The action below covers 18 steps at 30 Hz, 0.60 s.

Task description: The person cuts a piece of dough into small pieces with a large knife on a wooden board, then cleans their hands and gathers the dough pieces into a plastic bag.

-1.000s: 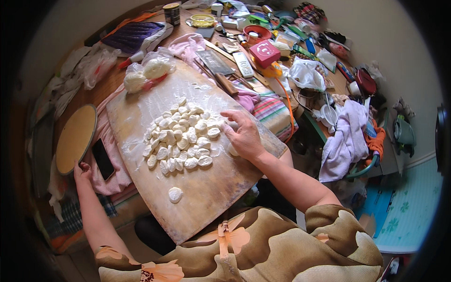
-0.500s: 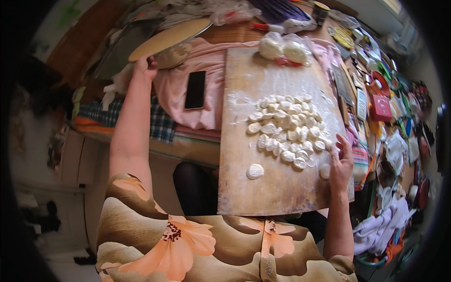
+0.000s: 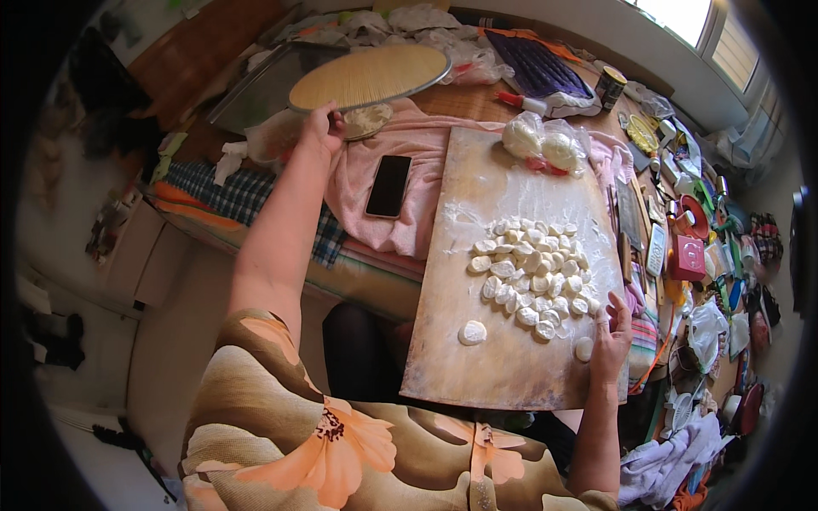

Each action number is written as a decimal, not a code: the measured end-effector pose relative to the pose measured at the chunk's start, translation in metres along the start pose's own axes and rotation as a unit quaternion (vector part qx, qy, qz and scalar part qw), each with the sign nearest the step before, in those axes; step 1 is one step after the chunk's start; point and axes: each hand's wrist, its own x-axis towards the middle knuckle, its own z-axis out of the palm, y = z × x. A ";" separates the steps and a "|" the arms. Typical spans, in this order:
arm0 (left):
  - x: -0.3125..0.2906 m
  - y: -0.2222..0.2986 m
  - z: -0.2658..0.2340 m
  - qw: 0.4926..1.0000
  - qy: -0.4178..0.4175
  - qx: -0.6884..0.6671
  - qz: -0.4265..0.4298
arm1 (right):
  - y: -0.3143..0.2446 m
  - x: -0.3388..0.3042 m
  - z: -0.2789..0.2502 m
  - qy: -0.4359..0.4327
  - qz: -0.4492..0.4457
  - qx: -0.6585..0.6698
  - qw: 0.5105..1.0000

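Note:
My left hand [image 3: 322,128] is closed on the near rim of a round, flat, yellowish ribbed tray [image 3: 371,75], held up at the far left. Partly hidden below this tray is a bowl of flour [image 3: 368,122]. A floured wooden board [image 3: 443,358] lies in front of me, bearing a heap of small flattened dough pieces [image 3: 537,271]. One dough piece [image 3: 472,332] lies apart at the near left. By the board's right edge, my right hand [image 3: 610,336] is open with fingers apart, close to another single dough piece [image 3: 584,348].
Bagged dough balls [image 3: 545,143] sit at the board's far end. A black phone [image 3: 388,186] lies on a pink cloth [image 3: 345,200] left of the board. Clutter runs along the right, including a red box [image 3: 687,257] and a remote control [image 3: 656,249].
The whole view has shifted, showing more of the far side and a window. My left hand and the tray have moved slightly farther away and rightward. My right hand stays by the board's edge.

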 end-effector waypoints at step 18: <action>0.060 -0.093 -0.090 0.993 0.069 0.086 -0.030 | -0.014 -0.003 0.008 0.033 -0.004 -0.027 0.999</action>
